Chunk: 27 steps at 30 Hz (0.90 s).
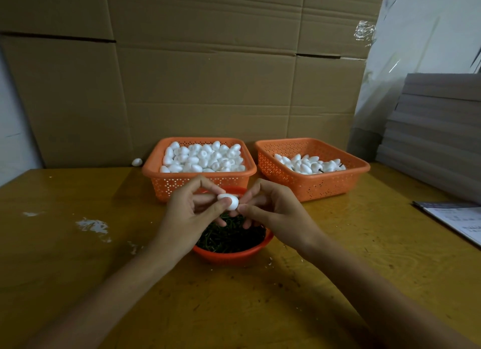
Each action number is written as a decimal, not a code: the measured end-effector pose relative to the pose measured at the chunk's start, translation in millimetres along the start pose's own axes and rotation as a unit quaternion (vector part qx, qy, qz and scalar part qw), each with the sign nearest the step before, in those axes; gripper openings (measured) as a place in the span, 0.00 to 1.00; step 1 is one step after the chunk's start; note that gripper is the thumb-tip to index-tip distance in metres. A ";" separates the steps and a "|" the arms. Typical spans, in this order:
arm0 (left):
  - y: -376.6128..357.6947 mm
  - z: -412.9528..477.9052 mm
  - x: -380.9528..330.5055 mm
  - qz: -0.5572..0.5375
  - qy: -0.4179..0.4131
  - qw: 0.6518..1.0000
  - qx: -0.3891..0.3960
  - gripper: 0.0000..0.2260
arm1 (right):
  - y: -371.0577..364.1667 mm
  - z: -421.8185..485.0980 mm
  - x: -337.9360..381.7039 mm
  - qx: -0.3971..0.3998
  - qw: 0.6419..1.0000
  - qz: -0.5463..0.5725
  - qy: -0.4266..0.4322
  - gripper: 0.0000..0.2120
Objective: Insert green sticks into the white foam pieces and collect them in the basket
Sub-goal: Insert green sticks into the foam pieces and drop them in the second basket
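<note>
The white foam piece (pixel 230 202) hangs over the bowl (pixel 231 258) of green sticks (pixel 229 238), its long axis roughly across, pointing from one hand to the other. The left hand (pixel 188 213) pinches it. The right hand (pixel 272 210) meets its right end with thumb and forefinger closed — on a stick or not, I cannot tell. The collecting basket (pixel 364 166) stands beyond on the bench (pixel 78 244) — on the right hand's side.

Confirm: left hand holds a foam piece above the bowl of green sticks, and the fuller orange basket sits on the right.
Not quite. The head view shows the fuller orange basket on the left, not the right. The left hand does hold a foam piece above the bowl of green sticks.
</note>
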State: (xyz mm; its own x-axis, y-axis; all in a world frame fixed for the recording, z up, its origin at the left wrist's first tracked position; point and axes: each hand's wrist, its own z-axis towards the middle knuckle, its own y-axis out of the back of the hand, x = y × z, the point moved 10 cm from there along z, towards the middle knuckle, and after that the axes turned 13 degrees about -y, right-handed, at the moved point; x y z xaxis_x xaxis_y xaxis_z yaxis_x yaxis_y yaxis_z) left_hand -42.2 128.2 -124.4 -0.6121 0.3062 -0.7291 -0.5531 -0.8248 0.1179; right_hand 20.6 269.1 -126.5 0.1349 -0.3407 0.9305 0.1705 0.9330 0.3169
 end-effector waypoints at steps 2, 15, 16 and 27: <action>-0.2 0.3 -0.8 0.001 -0.005 1.000 0.006 0.11 | 0.9 1.0 -0.8 -0.001 1.000 -0.018 0.005 0.07; 4.6 3.1 -8.2 -0.040 -0.053 0.997 0.027 0.08 | -6.5 -10.9 16.6 -0.085 0.976 -0.169 0.104 0.07; 3.5 3.3 -8.2 -0.049 -0.053 0.997 0.034 0.09 | -5.8 -12.1 18.8 -0.096 0.974 -0.170 0.114 0.06; -2.2 2.6 -8.1 -0.057 -0.032 0.996 0.056 0.24 | 7.4 -17.0 35.6 -0.122 0.965 -0.188 0.134 0.05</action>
State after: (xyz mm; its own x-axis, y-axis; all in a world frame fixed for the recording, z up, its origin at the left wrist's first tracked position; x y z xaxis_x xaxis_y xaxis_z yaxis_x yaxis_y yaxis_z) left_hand -37.4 128.8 -117.0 -0.5738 0.4275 -0.6986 -0.6785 -0.7258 0.1131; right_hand 43.3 262.0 -94.2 0.2601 -0.6987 0.6665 0.4772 0.6930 0.5404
